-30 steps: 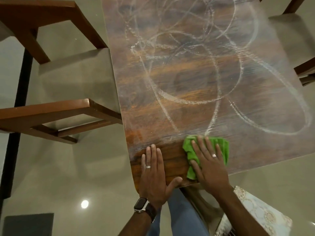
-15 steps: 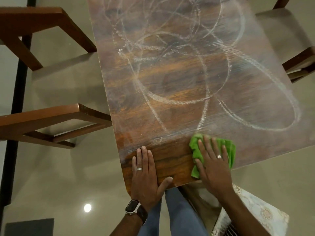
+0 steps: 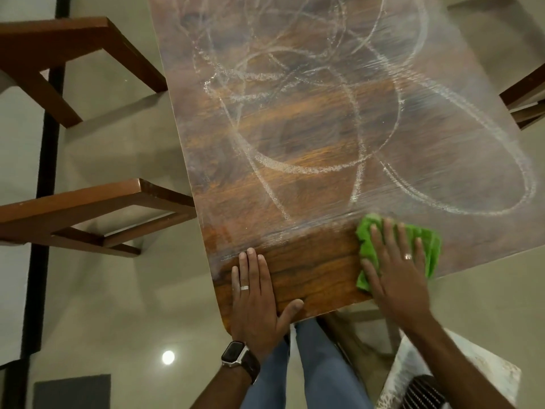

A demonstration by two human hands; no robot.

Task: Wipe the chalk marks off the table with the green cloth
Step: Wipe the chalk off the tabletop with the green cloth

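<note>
The table (image 3: 309,137) is dark wood grain with a smooth, slightly shiny finish, and dusty white chalk marks (image 3: 295,165) make it dull from 12 to 3 o'clock. The cloth (image 3: 368,246) is soft green fabric, crumpled. The chairs (image 3: 88,208) at 9 o'clock are brown polished wood. The floor (image 3: 118,305) is glossy and reflects a lamp.

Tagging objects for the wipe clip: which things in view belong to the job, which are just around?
In the job:
green cloth, under the right hand
chalk marks
table
left hand, flat on the table

Just around:
wooden chairs
smartwatch
patterned cushion
</note>
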